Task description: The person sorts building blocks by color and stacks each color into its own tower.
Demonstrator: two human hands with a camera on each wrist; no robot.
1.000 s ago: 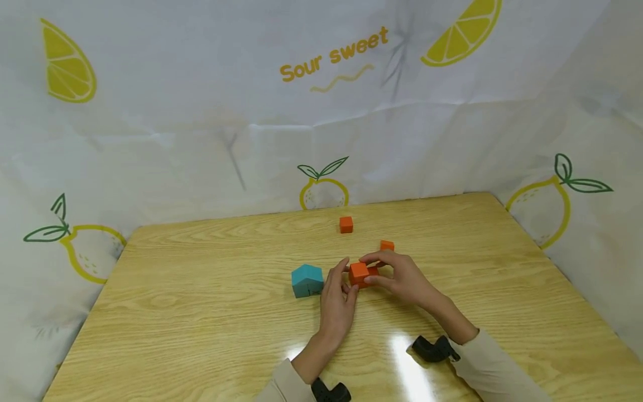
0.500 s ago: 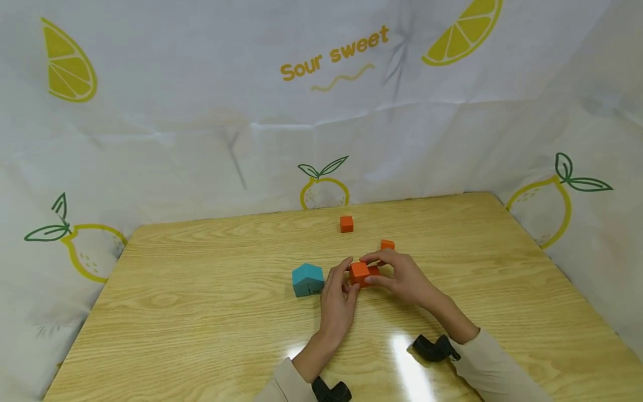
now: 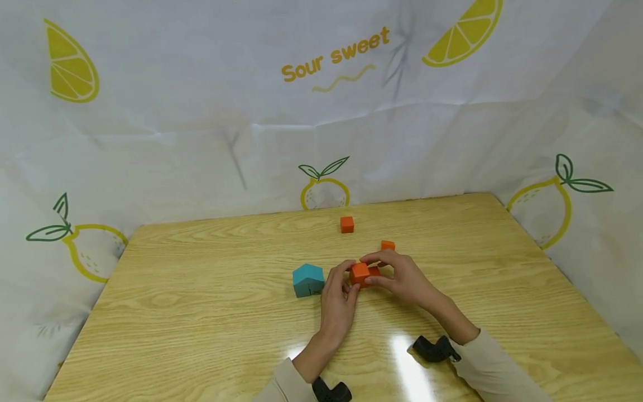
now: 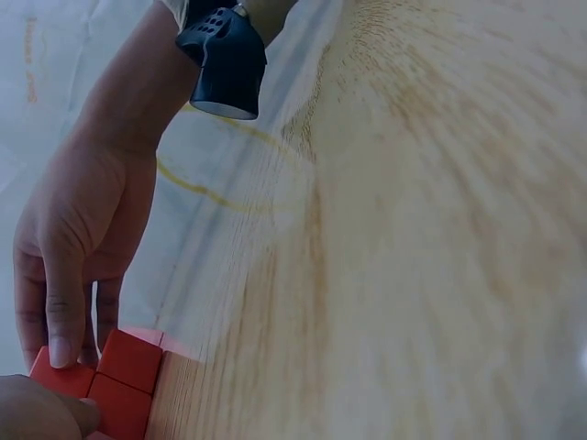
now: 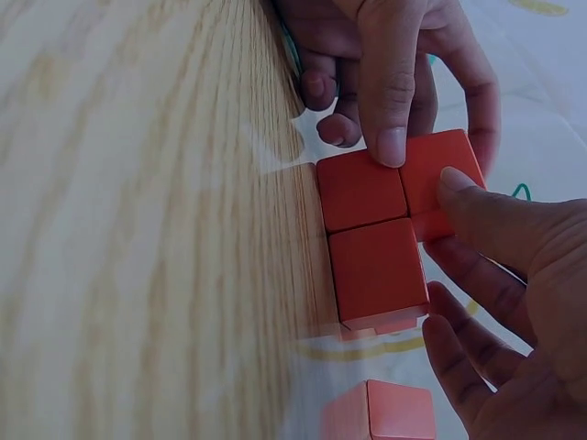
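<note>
Two red cubes stand side by side on the table: one lower cube [image 5: 359, 191] carries an upper cube [image 5: 431, 165], and the other lower cube [image 5: 378, 275] sits beside it, nearer my right hand. My right hand [image 3: 408, 280] pinches the upper cube between thumb and fingers, its thumb on the front face. From the other side my left hand [image 3: 337, 307] holds the same cube, fingers behind and thumb at the seam with the cube beneath. Just left of my left hand stands a blue house-shaped block [image 3: 307, 280].
A loose red cube [image 3: 347, 224] lies toward the back of the wooden table [image 3: 201, 279]. Another orange-red block [image 3: 388, 245] is just behind my right hand, partly hidden. A white cloth [image 3: 201, 167] with lemon prints stands behind the table.
The fingertips of my left hand have moved slightly right and bent closer round the upper cube, which has turned a little. My right hand has stayed in place.
</note>
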